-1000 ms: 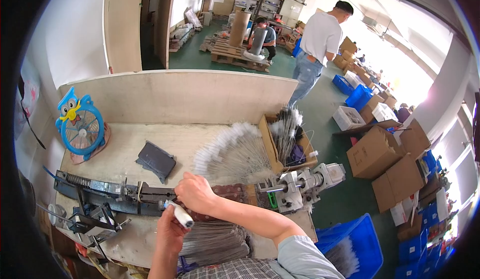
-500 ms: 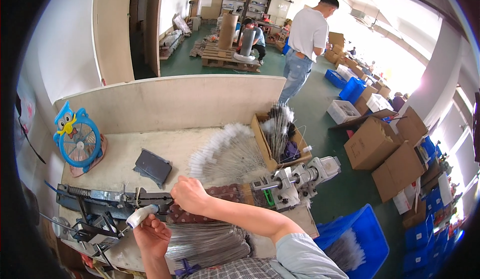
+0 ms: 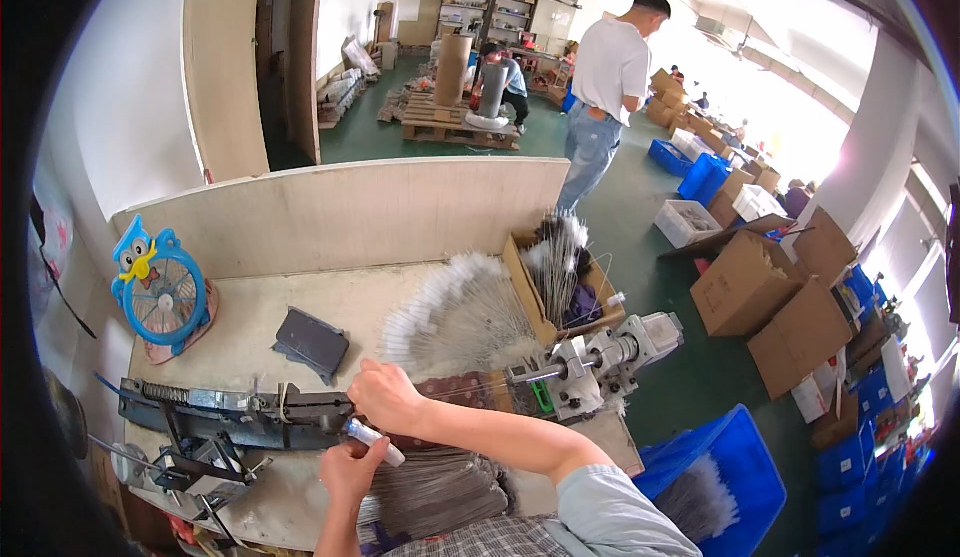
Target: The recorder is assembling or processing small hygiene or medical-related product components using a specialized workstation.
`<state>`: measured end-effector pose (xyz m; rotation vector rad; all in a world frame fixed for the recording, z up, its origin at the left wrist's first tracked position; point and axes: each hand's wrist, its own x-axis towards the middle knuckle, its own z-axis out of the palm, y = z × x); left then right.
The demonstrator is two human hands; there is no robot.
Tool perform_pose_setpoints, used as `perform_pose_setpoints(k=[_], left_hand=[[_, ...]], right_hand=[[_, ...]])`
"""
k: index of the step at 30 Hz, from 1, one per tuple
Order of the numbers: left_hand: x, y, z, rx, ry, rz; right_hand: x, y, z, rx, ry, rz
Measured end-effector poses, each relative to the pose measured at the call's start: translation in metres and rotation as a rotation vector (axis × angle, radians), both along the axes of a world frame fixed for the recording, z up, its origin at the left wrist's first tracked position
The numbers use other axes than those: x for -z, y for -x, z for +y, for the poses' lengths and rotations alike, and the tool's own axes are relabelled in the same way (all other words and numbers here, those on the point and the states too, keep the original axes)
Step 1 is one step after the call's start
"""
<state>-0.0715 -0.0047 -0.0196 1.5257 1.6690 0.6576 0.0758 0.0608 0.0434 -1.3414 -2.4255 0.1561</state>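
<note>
My left hand (image 3: 348, 469) pinches a small white tube (image 3: 364, 433) with a bluish end, held slanted just below my right hand. My right hand (image 3: 385, 397) is closed at the right end of a long dark metal fixture (image 3: 300, 407); what its fingers hold is hidden. Thin wires (image 3: 465, 389) run from beside that hand toward a silver clamp-and-shaft machine (image 3: 590, 362). A thick bundle of bare metal wires (image 3: 440, 492) lies under my forearms. Beyond my hands, brushes with white bristle tips (image 3: 450, 302) are spread in a fan.
A dark flat pad (image 3: 311, 341) and a blue cartoon fan (image 3: 165, 292) stand on the bench. A cardboard box of brushes (image 3: 560, 287) sits at its far right; a blue bin (image 3: 755, 467) holds more brushes. Past the low board (image 3: 350, 212), a person in a white shirt (image 3: 608, 67) stands.
My left hand has moved right and slightly up with the white tube, which now tilts the other way beneath my right hand. My right hand stays closed at the fixture's end.
</note>
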Motion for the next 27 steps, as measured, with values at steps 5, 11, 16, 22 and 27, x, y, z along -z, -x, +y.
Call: perform_pose_setpoints(k=[5, 11, 16, 22, 27], left_hand=[[0.029, -0.012, -0.002, -0.040, -0.072, -0.560], [0.019, -0.047, -0.007, -0.230, 0.033, -1.178], [0.013, -0.024, 0.007, 0.056, -0.136, -0.344], [0.025, 0.013, -0.007, 0.012, -0.180, -0.454], [0.025, 0.084, -0.031, -0.649, -0.002, -0.898]], right_hand=[[0.009, -0.007, -0.002, -0.077, -0.048, 0.057], [0.020, -0.011, -0.003, -0.099, -0.032, 0.135], [0.024, -0.010, -0.004, -0.115, -0.043, 0.192], [0.003, -0.021, -0.012, -0.170, 0.037, 0.160], [-0.004, -0.036, -0.043, -0.196, -0.212, 0.264]])
